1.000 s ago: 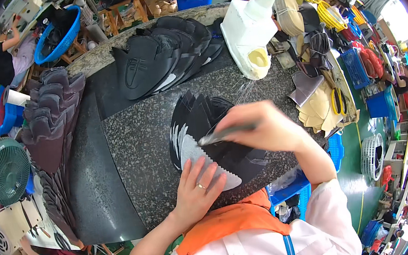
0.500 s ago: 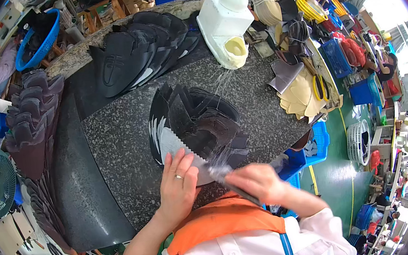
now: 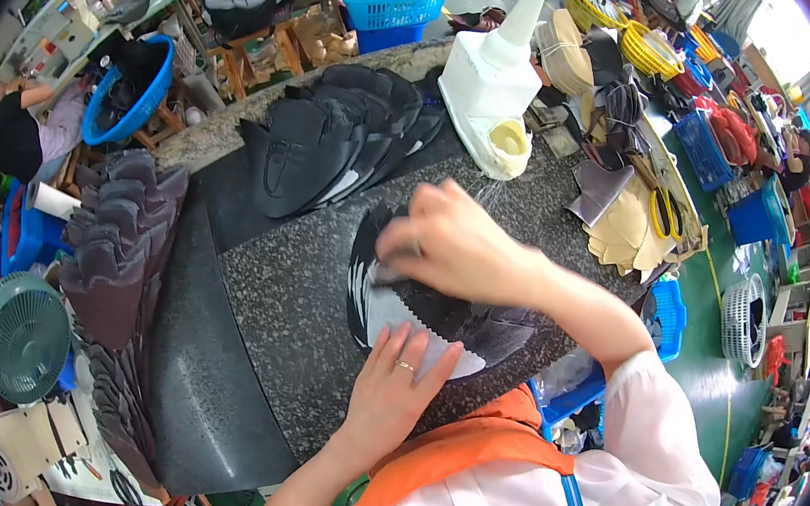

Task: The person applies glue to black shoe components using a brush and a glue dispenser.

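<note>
Under my hands lies a fanned stack of black shoe-upper pieces (image 3: pixel 358 260), with a light grey, zigzag-edged piece (image 3: pixel 394 310) along its left and near side. My left hand (image 3: pixel 392 386) lies on the grey piece, fingers stretched out and pressing it down. Over the far part of the stack, my right hand (image 3: pixel 454 245) is closed and somewhat blurred. It grips a glue brush (image 3: pixel 385 275), mostly hidden by the fingers. Beyond them stands a white glue bottle (image 3: pixel 487 79) with a tapered spout and a yellowish open cup at its base.
A speckled stone slab (image 3: pixel 282 317) carries the work. Black upper pieces (image 3: pixel 303 150) are piled at the far left, dark brown ones (image 3: pixel 118 276) along the left edge. Yellow-handled scissors (image 3: pixel 662 214) lie among scraps at right. A green fan (image 3: pixel 25 336) stands at far left.
My right hand has swung from the near right side of the stack up and across its far part with the brush. My left hand stays on the grey piece. The whole view has shifted.
</note>
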`<state>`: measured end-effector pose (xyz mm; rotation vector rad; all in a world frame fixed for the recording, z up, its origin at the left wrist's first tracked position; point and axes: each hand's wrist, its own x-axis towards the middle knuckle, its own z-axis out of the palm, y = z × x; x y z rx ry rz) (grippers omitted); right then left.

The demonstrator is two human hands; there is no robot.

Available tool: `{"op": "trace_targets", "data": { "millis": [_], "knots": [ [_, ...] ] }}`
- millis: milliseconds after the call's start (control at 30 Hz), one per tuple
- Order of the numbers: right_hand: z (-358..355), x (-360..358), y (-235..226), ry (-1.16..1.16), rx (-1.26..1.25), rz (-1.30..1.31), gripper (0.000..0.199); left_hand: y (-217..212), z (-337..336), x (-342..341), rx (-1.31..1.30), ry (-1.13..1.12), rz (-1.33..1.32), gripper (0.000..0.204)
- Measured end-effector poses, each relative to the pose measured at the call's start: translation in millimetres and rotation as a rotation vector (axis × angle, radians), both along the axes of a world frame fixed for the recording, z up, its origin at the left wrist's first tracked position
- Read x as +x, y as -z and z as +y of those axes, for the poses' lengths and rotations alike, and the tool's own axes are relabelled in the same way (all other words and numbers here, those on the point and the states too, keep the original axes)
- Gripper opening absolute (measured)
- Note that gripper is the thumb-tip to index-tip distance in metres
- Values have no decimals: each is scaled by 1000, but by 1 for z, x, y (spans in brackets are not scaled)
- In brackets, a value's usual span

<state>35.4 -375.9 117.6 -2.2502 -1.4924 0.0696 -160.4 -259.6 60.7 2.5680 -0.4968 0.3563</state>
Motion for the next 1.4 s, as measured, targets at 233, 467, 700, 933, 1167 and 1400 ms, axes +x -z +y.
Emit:
{"op": "trace_targets", "data": {
  "millis": [233, 467, 700, 933, 1167, 1400],
  "knots": [
    [-88, 102, 10, 759, 291, -98, 21, -39, 69, 20, -362, -332, -390, 40],
    [-110, 143, 85, 775, 377, -9, 23, -15, 42, 71, -33, -274, 83, 71],
    [-96, 137, 67, 796, 194, 23, 25, -31, 34, 242, -302, -77, -28, 112],
    [-85, 121, 73, 680, 226, 29, 20, 26, 39, 429, -311, 182, 197, 142],
    [-118, 113, 58, 612, 319, -128, 17, -24, 0, 377, -144, 186, -230, 112],
    [-115, 101, 45, 538, 440, -263, 28, -49, 22, 356, -145, 160, -282, 113]
  ]
}}
